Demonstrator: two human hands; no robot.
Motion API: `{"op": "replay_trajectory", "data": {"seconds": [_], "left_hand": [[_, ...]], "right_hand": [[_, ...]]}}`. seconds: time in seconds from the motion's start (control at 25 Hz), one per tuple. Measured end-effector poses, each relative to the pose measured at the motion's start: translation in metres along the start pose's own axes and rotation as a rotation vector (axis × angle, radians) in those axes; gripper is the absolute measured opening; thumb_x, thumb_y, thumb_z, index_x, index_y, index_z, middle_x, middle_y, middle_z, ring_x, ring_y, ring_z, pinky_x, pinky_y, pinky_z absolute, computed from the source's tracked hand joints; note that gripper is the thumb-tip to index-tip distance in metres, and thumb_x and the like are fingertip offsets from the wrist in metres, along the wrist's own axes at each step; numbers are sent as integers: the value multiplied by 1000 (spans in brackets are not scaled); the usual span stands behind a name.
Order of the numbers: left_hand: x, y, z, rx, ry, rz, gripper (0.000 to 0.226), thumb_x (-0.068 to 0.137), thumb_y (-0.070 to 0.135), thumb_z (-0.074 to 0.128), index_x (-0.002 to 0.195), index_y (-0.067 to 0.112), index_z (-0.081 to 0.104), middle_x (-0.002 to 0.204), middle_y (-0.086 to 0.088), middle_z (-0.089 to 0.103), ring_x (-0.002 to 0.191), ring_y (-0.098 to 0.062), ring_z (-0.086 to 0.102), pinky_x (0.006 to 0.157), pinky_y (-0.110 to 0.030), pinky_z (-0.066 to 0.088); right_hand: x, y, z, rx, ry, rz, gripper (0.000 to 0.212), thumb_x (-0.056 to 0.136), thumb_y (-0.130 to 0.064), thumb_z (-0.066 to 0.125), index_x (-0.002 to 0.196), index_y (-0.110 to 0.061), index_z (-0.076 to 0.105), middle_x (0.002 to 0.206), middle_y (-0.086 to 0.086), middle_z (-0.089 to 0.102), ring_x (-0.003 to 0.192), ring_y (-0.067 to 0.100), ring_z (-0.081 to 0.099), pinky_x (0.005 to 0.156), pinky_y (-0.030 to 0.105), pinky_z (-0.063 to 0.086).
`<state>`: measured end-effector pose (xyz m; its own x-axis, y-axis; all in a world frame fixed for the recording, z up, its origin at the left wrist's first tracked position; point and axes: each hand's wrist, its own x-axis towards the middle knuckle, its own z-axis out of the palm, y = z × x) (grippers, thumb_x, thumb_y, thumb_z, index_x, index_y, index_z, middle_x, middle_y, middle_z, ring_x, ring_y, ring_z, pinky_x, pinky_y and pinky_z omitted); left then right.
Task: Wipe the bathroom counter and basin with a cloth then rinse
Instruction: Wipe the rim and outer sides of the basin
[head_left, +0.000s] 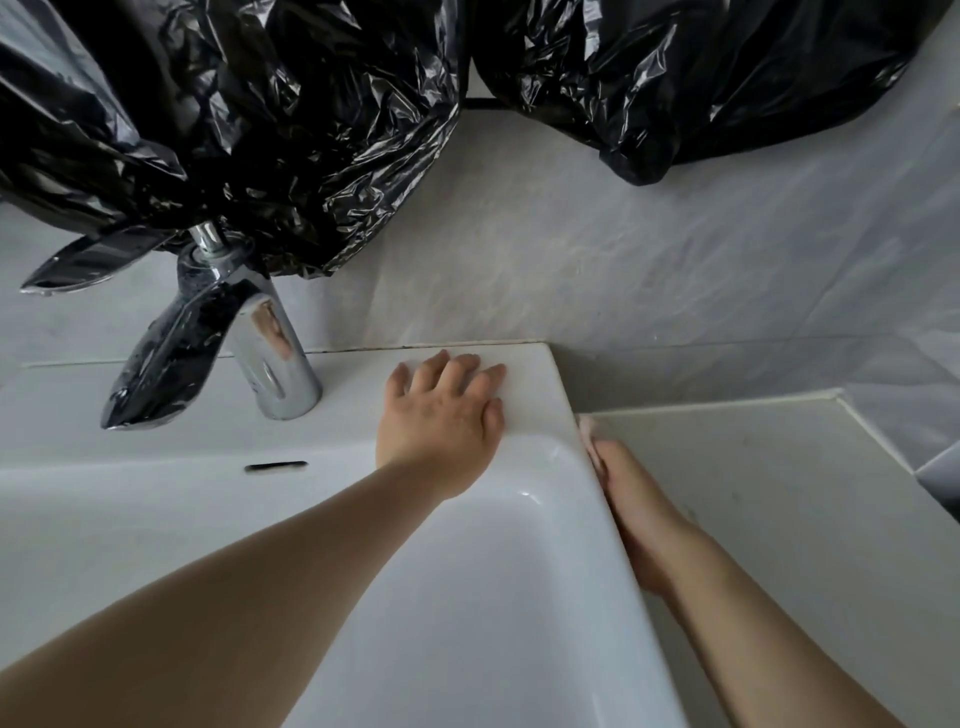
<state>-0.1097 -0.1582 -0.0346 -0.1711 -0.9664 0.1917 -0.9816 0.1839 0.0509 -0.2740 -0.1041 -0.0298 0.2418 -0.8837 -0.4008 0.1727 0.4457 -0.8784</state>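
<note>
A white basin (483, 582) fills the lower middle of the head view. My left hand (441, 415) lies flat on its back right corner, fingers spread, holding nothing. My right hand (631, 514) is down beside the basin's right outer wall, partly hidden by the rim. It presses a pale pink cloth (589, 431) against the gap between the basin and the off-white counter (753, 478); only the cloth's tip shows beyond my fingers. A chrome tap (270, 358) stands at the back left of the basin.
Black plastic bags (249, 130) hang over the wall above the tap and at the upper right (701, 78). A grey marbled tile wall (571, 249) runs behind. An overflow slot (275, 466) sits in the basin's back wall. The counter ends at a slanted right edge.
</note>
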Motion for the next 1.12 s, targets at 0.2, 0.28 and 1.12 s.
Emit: {"op": "replay_trajectory", "data": {"seconds": [0.2,0.28,1.12], "left_hand": [[0,0,-2,-17,-30,22,47,97,42,15,143,38,19,151,10,22,141,-19,11,114,-44,7],[-1,0,-1,-8,-36,27,47,97,42,14,144,38,19,151,9,22,141,-19,11,114,-44,7],[2,69,4,77,-103,-312,60,94,50,10,149,24,7,158,-2,3,144,-27,-5,112,-48,2]], "right_hand": [[14,-11,5,20,123,-36,58,98,-23,31,41,-18,35,36,-4,35,29,8,33,33,11,28],[14,-18,7,-19,125,-85,50,95,-19,30,46,-16,34,34,-4,38,28,8,34,32,10,28],[38,12,-30,86,-236,-141,59,96,-60,19,114,-27,65,110,0,71,103,11,66,90,29,49]]}}
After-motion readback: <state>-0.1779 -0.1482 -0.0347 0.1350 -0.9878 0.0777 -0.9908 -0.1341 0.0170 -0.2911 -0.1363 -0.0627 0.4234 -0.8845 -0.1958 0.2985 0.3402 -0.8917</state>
